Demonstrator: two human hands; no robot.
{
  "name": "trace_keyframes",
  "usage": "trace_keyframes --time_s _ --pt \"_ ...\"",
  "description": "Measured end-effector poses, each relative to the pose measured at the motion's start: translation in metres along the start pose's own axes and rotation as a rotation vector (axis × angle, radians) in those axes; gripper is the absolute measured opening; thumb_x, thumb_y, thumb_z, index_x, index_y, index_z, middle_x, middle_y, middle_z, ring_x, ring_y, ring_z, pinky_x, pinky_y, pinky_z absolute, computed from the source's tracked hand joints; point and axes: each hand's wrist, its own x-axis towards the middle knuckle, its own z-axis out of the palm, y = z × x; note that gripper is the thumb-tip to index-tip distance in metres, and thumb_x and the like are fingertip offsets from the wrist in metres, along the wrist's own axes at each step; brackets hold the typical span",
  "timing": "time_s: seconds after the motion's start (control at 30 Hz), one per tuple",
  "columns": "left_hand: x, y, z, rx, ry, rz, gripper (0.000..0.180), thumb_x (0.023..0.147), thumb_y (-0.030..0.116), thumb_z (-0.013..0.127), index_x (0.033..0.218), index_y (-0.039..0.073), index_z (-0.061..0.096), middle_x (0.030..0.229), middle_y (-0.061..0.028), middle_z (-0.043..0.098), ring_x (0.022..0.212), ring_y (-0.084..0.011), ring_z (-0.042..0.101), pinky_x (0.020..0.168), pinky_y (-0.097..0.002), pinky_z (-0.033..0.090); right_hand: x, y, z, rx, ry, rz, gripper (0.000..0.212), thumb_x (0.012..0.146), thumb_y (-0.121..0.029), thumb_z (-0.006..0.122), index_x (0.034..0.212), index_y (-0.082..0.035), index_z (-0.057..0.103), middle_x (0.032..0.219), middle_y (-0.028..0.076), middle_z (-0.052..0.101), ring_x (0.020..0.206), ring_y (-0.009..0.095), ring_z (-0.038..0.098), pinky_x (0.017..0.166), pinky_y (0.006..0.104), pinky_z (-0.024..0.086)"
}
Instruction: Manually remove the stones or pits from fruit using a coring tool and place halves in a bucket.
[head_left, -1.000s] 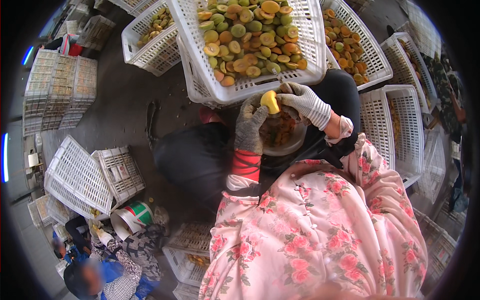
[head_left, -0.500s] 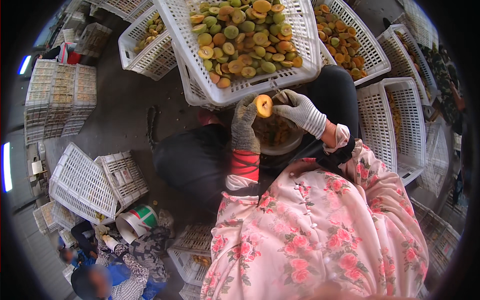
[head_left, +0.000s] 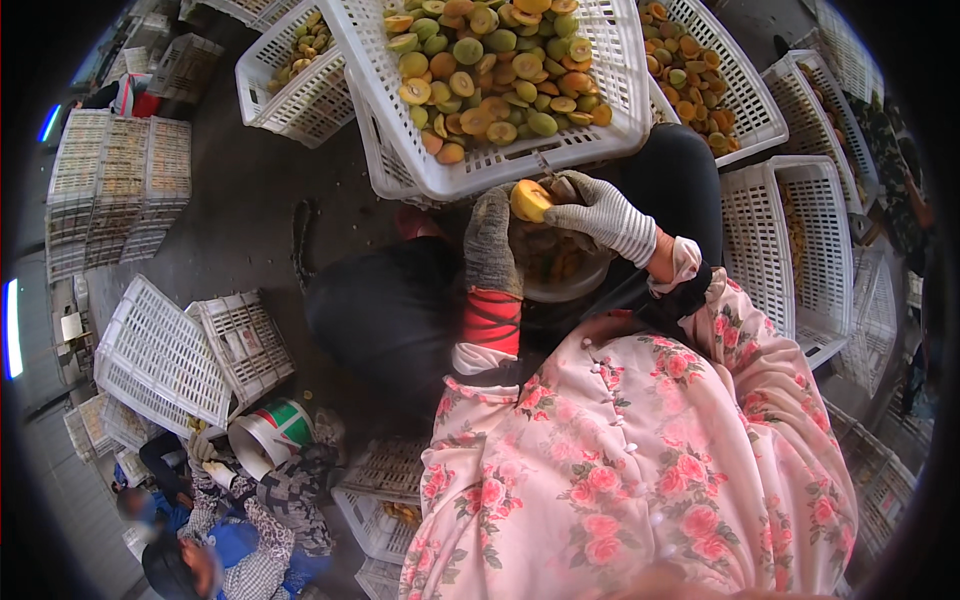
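Observation:
A halved orange fruit that looks like an apricot point(head_left: 530, 201) sits between my hands, its cut face tilted. My left hand point(head_left: 491, 240), in a grey knit glove, is closed on it from the left side. My right hand point(head_left: 612, 220), in a striped whitish glove, has its fingers curled, with the thumb against the fruit's right side. Whether those fingers also grip a small tool is hard to make out. Below the hands, partly hidden by them, a pale bowl point(head_left: 568, 290) between my legs contains orange pieces.
A white crate point(head_left: 430, 165) full of halved green and orange fruit stands just ahead. More fruit crates point(head_left: 745, 130) are at the right, and an empty-looking crate point(head_left: 165, 350) leans at the left. A co-worker point(head_left: 235, 545) sits at the lower left beside a white bucket point(head_left: 262, 445).
The fruit half has turned so its cut face is less toward me. My right hand has closed in with its thumb on the fruit. The view has shifted slightly.

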Motion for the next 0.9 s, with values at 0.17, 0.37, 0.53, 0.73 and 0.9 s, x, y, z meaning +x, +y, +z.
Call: trace_keyframes --time_s 0.17,0.37,0.53,0.73,0.9 --pt "0.000 0.003 0.011 0.086 0.032 -0.006 0.040 0.094 0.034 0.048 0.117 0.001 0.049 0.105 -0.0147 0.059 0.079 -0.0247 0.066 0.065 -0.0352 0.059 -0.001 0.002 -0.005 0.080 -0.034 0.004 0.045 0.081 -0.020 0.071 0.118 -0.002 0.053 0.070 -0.002 0.056 0.047 0.002 0.046 0.042 0.0169 0.035" --pt "0.000 0.000 0.006 0.298 0.101 0.015 0.035 0.095 0.030 0.046 0.116 0.002 0.052 0.104 -0.0139 0.060 0.088 -0.0227 0.064 0.071 -0.0327 0.057 -0.009 -0.008 -0.002 0.077 -0.017 0.075 0.041 0.082 -0.021 0.070 0.116 -0.003 0.054 0.068 -0.002 0.055 0.047 0.003 0.046 0.042 0.0178 0.036" --pt "0.013 -0.015 -0.010 0.203 0.030 0.034 0.036 0.096 0.029 0.047 0.110 -0.002 0.059 0.104 -0.0139 0.062 0.093 -0.0171 0.060 0.087 -0.0290 0.048 -0.004 0.006 -0.011 0.061 -0.026 0.105 0.041 0.081 -0.019 0.071 0.115 -0.002 0.054 0.070 -0.002 0.055 0.048 0.003 0.047 0.042 0.0183 0.037" --pt "-0.003 0.002 0.026 0.043 0.078 0.028 0.039 0.094 0.034 0.051 0.110 -0.001 0.058 0.104 -0.0126 0.061 0.092 -0.0186 0.061 0.081 -0.0299 0.051 -0.005 0.011 0.003 -0.006 0.051 -0.046 0.041 0.080 -0.018 0.072 0.114 -0.002 0.054 0.077 -0.001 0.057 0.055 0.003 0.050 0.045 0.0193 0.041" --pt "0.009 -0.006 -0.002 -0.085 0.188 0.017 0.037 0.093 0.035 0.053 0.108 0.000 0.058 0.102 -0.0114 0.061 0.088 -0.0195 0.062 0.077 -0.0303 0.053 -0.007 0.028 -0.001 -0.506 0.108 -0.289 0.030 0.081 -0.014 0.069 0.101 -0.001 0.052 0.079 0.005 0.056 0.060 0.012 0.054 0.053 0.0272 0.046"
